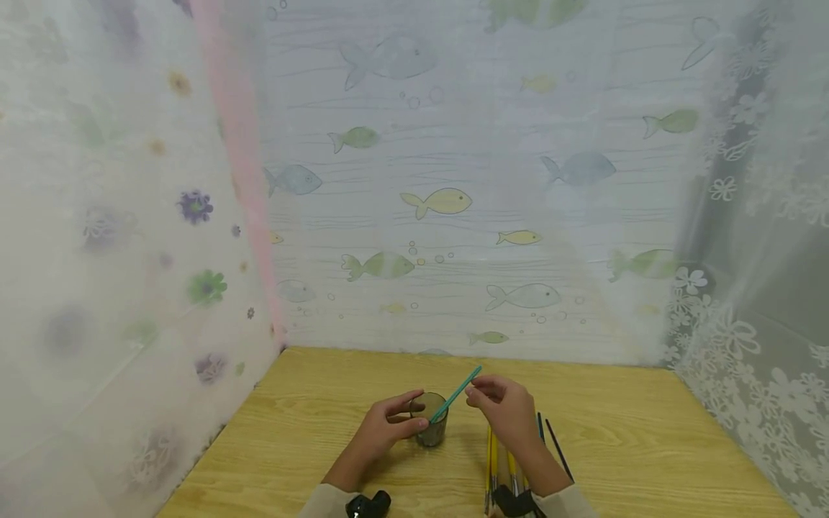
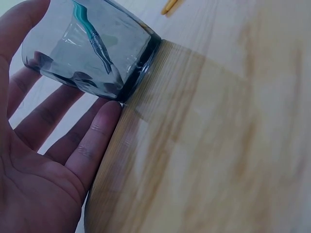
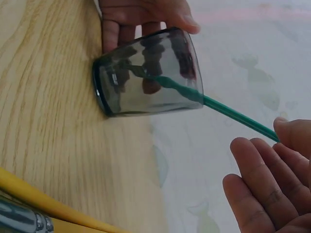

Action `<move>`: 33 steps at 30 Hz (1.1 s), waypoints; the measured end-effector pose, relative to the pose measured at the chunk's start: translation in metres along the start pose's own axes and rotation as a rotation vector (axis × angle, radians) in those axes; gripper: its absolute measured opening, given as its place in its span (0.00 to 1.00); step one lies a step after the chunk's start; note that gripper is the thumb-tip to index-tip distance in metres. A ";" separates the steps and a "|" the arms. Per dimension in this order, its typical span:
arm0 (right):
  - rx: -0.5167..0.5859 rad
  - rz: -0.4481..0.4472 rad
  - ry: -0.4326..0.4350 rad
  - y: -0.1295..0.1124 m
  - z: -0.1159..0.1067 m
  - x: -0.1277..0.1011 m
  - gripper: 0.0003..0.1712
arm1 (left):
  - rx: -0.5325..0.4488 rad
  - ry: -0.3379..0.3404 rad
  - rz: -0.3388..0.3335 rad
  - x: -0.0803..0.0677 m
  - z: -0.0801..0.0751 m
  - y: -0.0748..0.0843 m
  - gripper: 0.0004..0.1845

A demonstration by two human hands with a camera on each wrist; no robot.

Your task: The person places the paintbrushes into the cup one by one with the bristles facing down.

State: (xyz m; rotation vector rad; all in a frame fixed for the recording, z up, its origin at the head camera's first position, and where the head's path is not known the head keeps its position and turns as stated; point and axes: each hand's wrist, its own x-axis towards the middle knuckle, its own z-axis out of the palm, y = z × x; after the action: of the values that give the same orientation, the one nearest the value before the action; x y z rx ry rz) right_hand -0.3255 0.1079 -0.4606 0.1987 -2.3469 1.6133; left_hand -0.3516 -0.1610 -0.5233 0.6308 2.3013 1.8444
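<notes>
The brush (image 1: 455,393) leans in the glass (image 1: 430,419), tip down, handle slanting up and right of it. The right hand (image 1: 501,406) pinches the handle's top end; the left hand (image 1: 388,424) wraps the glass, nearer the bristles.

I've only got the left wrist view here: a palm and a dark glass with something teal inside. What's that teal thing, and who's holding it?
Observer: It is a teal paintbrush standing slanted in the glass; the right hand pinches its upper end.
Operator: Is my left hand actually gripping the glass?
Observer: Yes, the head view shows the left hand with fingers and thumb wrapped round its sides.
Operator: Anything else on the table?
Observer: More brushes, yellow-handled and dark ones, lie under the right forearm.
</notes>
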 end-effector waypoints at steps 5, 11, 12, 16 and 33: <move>0.026 0.017 -0.042 -0.002 -0.006 0.001 0.16 | -0.001 0.008 -0.003 -0.002 -0.001 0.001 0.30; -0.018 0.013 -0.038 0.001 -0.019 0.003 0.13 | -0.011 -0.015 -0.002 -0.001 -0.001 0.001 0.33; -0.019 0.010 -0.042 0.002 -0.021 0.003 0.13 | -0.012 -0.016 -0.003 -0.001 -0.001 0.001 0.33; -0.007 0.019 -0.076 0.002 -0.032 0.006 0.14 | -0.015 -0.016 -0.001 0.000 -0.001 0.001 0.33; 0.074 0.221 -0.185 0.006 -0.078 0.004 0.20 | -0.013 -0.013 -0.003 -0.002 0.000 0.002 0.32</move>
State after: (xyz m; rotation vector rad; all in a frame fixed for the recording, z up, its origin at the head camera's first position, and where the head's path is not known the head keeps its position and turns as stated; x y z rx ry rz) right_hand -0.3193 0.1826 -0.4389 0.1103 -2.5247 1.8595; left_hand -0.3497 -0.1616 -0.5218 0.6355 2.2795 1.8473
